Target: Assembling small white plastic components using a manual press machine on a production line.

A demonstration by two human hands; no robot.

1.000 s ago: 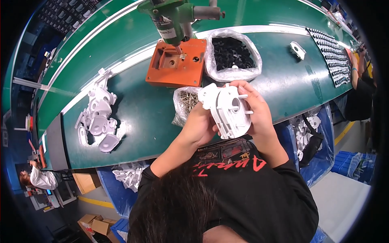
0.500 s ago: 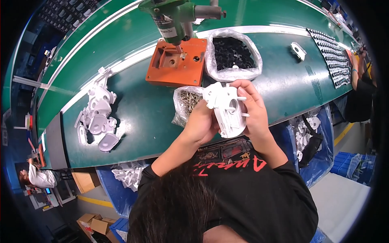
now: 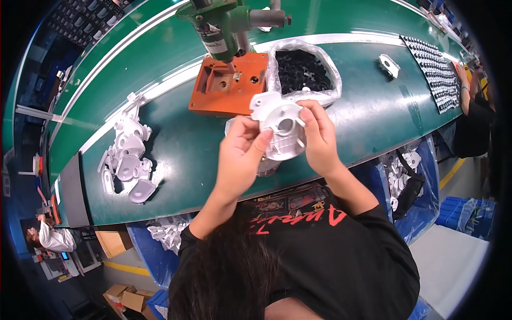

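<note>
Both hands hold one white moulded plastic housing [image 3: 280, 128] above the green belt [image 3: 176, 144]. My left hand [image 3: 240, 157] grips its left lower side; my right hand [image 3: 319, 138] pinches its right edge, thumb near the round central hole. Under the housing lies a clear bag of small metal parts [image 3: 264, 165], mostly hidden by my hands. Just beyond stand an orange fixture block [image 3: 224, 88] and a green screwdriver unit [image 3: 216, 26] hanging over it.
A clear bag of black parts [image 3: 301, 72] sits right of the orange block. A pile of white housings [image 3: 128, 162] lies at the left. A lone white part [image 3: 389, 64] and a black tray of small parts [image 3: 434, 72] lie far right. Blue bins [image 3: 410, 181] hang below the table edge.
The housing has been lifted and turned between my hands, moving a little up and left toward the orange block; its round hole now faces me.
</note>
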